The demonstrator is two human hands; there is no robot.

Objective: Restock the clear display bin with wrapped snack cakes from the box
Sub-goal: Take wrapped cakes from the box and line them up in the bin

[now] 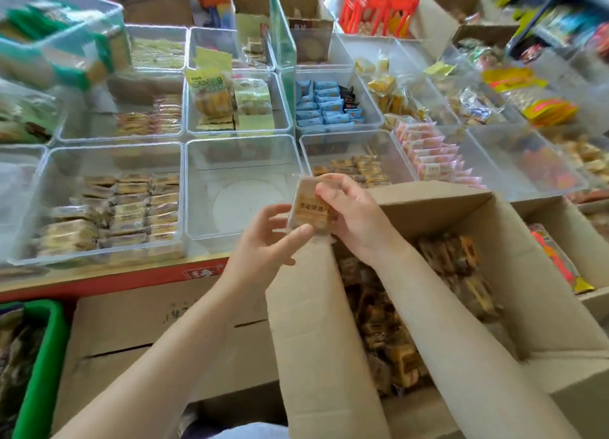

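A wrapped snack cake [308, 209] in clear film with a tan label is held between both my hands, above the near right corner of the clear display bin [197, 194]. That bin holds no cakes; only a pale round patch shows on its floor. My right hand [354, 214] grips the cake's top and right side. My left hand [268, 240] pinches its lower left edge with thumb and fingers. The open cardboard box [514, 273] at the lower right is filled with several wrapped brown cakes [458, 257], partly hidden by my right forearm.
Clear bins of wrapped snacks surround the empty one: tan cakes [115, 211] to its left, small tan packs [359, 171] to its right, blue packs [326, 105] behind. A closed carton [158, 333] lies under my left arm, and a green crate [43, 356] stands at the lower left.
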